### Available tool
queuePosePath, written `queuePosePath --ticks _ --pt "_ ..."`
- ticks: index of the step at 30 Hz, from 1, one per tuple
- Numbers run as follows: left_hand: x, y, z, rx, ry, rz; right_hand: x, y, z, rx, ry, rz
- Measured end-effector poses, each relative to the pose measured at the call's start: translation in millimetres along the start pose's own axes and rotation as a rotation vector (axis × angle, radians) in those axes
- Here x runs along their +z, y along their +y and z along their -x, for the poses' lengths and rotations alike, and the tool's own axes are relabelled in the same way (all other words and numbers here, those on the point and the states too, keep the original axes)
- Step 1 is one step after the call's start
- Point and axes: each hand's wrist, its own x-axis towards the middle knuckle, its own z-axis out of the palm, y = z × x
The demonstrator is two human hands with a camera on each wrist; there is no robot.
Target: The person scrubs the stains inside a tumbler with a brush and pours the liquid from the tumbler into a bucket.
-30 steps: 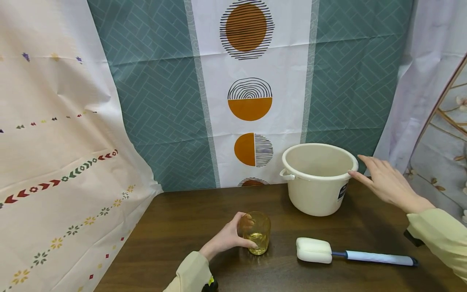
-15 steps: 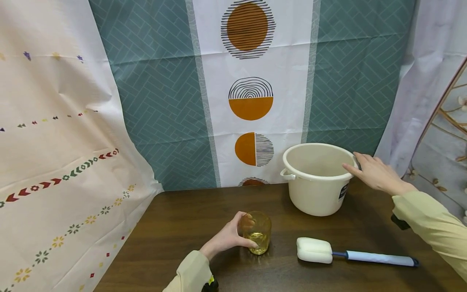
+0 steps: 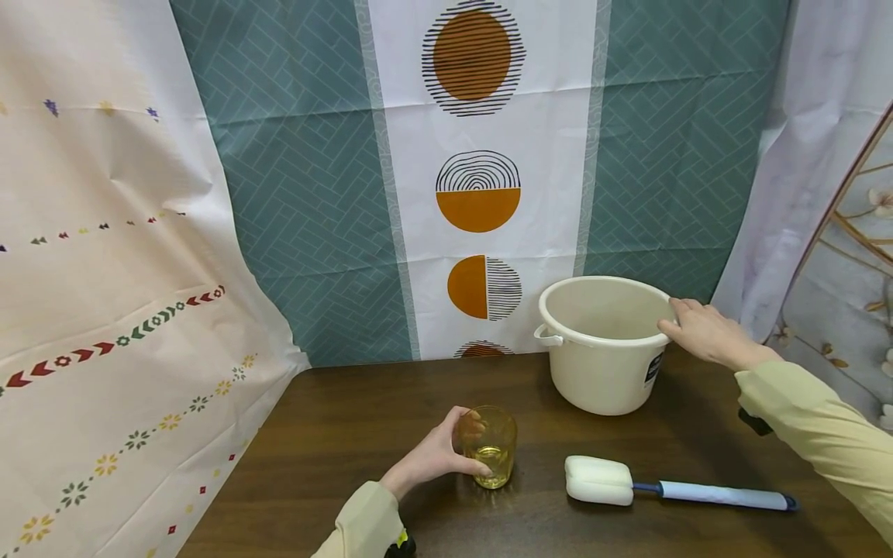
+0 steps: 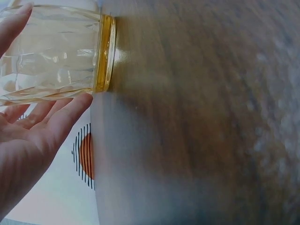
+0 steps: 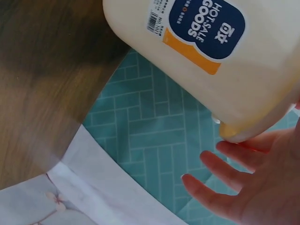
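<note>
On the wooden table stands an amber drinking glass (image 3: 497,447), its faceted side and thick base close up in the left wrist view. My left hand (image 3: 441,449) holds it from the left, thumb in front and fingers behind. A cream plastic bucket (image 3: 601,376) stands upright farther back on the right. At its right rim is my right hand (image 3: 710,333), thumb at the rim's near side. In the right wrist view the fingers (image 5: 225,173) reach under the rim, the outer ones spread away from it. A blue and orange label (image 5: 206,28) shows on the bucket's wall.
A sponge brush (image 3: 600,480) with a white head and pale blue handle lies on the table in front of the bucket. A patterned cloth (image 3: 481,209) hangs behind the table, with more cloth on both sides. The bucket's small side handle (image 3: 548,335) points left.
My right hand has moved left from beside the bucket onto its right rim. The left hand, the glass and the sponge brush stay where they were.
</note>
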Motion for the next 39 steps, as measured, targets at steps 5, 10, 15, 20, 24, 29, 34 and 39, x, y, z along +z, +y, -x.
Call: queuePosePath --ticks 5,10,15,20,24,29,34,39 --pt "0.6 1.3 0.8 -0.009 0.002 -0.009 2.6 1.9 0.0 -0.001 0.012 -0.012" --pt "2.5 1.5 1.0 -0.008 0.005 -0.011 3.8 3.4 0.4 0.001 0.014 -0.018" --pt "4.8 0.9 1.5 -0.004 0.024 -0.026 3.7 1.3 -1.0 -0.007 0.025 -0.016" --pt "6.4 2.4 2.3 -0.015 0.030 -0.025 4.9 -1.6 -2.1 -0.011 0.035 -0.016" --pt "6.6 4.4 1.9 -0.036 0.026 -0.052 5.6 -0.8 -2.6 -0.012 0.041 -0.017" --pt "6.7 5.4 -0.3 -0.038 0.023 -0.075 5.1 1.0 -2.5 -0.017 0.046 -0.021" --pt "8.0 6.2 -2.8 -0.018 0.038 -0.084 5.3 2.8 -1.6 -0.018 0.046 -0.026" --pt "9.7 23.5 -0.2 -0.010 0.037 -0.074 6.2 4.6 -0.5 -0.025 0.057 -0.029"
